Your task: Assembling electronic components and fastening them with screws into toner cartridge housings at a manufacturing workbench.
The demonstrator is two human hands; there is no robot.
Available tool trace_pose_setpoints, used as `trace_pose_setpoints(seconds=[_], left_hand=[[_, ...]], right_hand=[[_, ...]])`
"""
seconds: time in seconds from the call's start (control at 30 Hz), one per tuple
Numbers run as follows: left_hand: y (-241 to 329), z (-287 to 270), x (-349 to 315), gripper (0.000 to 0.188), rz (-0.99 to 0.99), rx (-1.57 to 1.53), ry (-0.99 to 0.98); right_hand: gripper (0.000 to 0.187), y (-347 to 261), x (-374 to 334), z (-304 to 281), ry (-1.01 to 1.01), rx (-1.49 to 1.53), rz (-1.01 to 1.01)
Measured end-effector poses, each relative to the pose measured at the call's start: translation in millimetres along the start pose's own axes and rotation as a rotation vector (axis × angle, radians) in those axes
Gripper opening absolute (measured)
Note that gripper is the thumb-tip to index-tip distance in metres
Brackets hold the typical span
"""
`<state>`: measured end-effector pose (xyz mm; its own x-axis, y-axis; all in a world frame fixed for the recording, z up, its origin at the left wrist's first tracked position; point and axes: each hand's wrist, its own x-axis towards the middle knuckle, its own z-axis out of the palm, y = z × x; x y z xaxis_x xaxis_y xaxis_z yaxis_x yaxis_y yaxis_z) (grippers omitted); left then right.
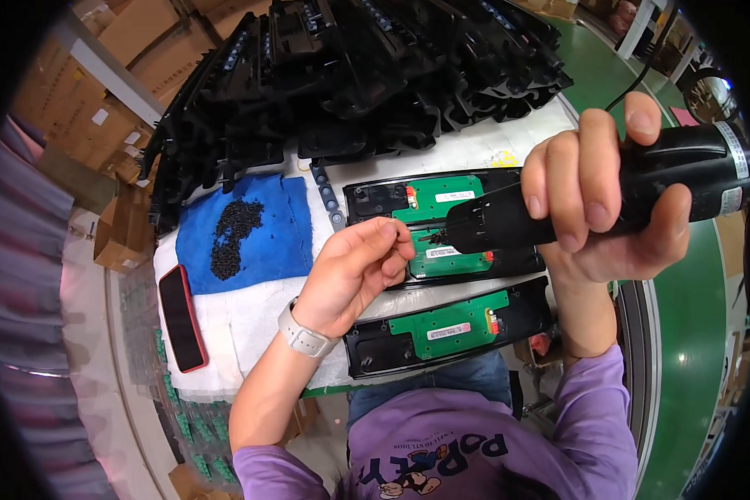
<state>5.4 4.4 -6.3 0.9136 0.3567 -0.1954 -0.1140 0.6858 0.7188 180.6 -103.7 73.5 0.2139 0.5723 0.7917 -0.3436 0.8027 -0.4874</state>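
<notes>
My right hand (596, 183) is wrapped round a black electric screwdriver (675, 171), its bit pointing left over the middle black plastic housing (517, 265). Close to the bit, my left hand (362, 262) pinches thumb and forefinger together; whatever lies between them is too small to make out. A green circuit board (454, 263) sits in that housing, partly covered by the screwdriver. Similar boards lie in the far housing (379, 200) and the near housing (371, 354). Left of my left hand, small black screws (237, 227) are heaped on a blue cloth (287, 221).
A tall pile of black plastic housings (350, 92) fills the table's far side. A grey strip with round buttons (327, 196) lies beside the cloth. A red-edged phone (182, 321) rests at the left edge of the white-covered table (221, 325). Cardboard boxes (75, 108) stand beyond.
</notes>
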Motion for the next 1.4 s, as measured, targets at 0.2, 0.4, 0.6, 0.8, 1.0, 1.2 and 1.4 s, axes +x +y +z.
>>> trace_pose_setpoints(seconds=[0.2, 0.4, 0.6, 0.8, 1.0, 1.2, 1.4], left_hand=[[-5, 3, -2, 0.017, -0.016, 0.019, -0.025], [-10, 2, -2, 0.018, -0.014, 0.009, -0.007], [-10, 4, -5, 0.018, -0.013, 0.079, 0.038], [-6, 5, -2, 0.018, 0.066, 0.38, 0.126], [2, -8, -3, 0.017, 0.244, 0.57, 0.342], [-2, -10, 2, 0.012, 0.245, 0.594, 0.305], [-3, -8, 1, 0.011, 0.223, 0.626, 0.295]], right_hand=[[0.041, 6, -5, -2, -0.054, -0.05, 0.031], [0.04, 6, -9, 3, -0.019, -0.056, 0.08], [0.039, 7, -10, 5, 0.024, -0.077, 0.091], [0.038, 9, -10, -3, 0.004, -0.007, 0.095], [0.031, 3, -4, -18, 0.114, -0.308, 0.307], [0.018, 17, -8, -30, 0.308, -0.313, 0.322], [0.018, 17, -10, -29, 0.267, -0.37, 0.337]])
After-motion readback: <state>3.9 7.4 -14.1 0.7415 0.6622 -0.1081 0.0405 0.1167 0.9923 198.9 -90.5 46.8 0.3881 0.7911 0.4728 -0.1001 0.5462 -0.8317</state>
